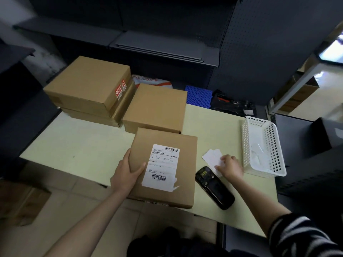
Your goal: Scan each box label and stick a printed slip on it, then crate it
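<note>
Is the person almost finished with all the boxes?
No. The left hand holds the labelled box, while the right hand picks at white slips beside the scanner. No slip shows on it yet. Three more boxes wait behind.

Brown boxes (163,164), white perforated basket (263,147), possibly black scanner (213,186).

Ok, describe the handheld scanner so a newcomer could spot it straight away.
Start at the pale table and go to its near edge. Between the labelled box and the white mesh basket lies the scanner, just below the right hand. It is the only glossy black object on the tabletop.
</note>
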`<state>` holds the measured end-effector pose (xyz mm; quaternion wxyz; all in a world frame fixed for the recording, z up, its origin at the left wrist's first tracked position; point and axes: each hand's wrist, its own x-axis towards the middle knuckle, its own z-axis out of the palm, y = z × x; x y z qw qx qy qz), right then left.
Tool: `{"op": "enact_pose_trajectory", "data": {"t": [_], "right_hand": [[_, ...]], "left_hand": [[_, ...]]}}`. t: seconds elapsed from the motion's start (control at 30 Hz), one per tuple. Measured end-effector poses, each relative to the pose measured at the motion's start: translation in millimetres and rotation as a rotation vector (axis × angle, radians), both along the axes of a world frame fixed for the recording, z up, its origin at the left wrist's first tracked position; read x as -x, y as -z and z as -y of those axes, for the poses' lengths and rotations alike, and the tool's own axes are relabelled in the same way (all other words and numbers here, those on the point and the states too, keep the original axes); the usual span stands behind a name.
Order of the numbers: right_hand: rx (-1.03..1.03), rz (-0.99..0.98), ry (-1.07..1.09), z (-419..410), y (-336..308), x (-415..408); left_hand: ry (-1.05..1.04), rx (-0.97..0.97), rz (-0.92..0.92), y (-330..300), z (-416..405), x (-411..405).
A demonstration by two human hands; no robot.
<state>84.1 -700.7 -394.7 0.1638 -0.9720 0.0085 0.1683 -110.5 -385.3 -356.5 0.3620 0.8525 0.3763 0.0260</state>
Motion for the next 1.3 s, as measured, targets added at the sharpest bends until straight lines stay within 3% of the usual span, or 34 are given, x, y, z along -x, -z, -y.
{"op": "enact_pose_trajectory", "data": {"t": [0.4, 0.77, 0.9, 1.07, 1.3], "right_hand": [[0.054, 0.064, 0.010, 7, -14, -10], [-0.353, 0.087, 0.161, -24, -68, 9], [-0.519, 0.080, 0.160, -60, -90, 25], [-0.704, 0.056, 0.137, -114, -118, 49], [-0.813, 0.078, 0.093, -161, -132, 74]], "left_hand": [[-0.003, -0.006, -0.011, -1, 0, -1], [-0.011, 0.020, 0.038, -13, -16, -16], [0.074, 0.026, 0.112, -28, -25, -42], [0.183, 0.202, 0.221, -63, -17, -77], [0.344, 0.427, 0.398, -86, -16, -96]]}}
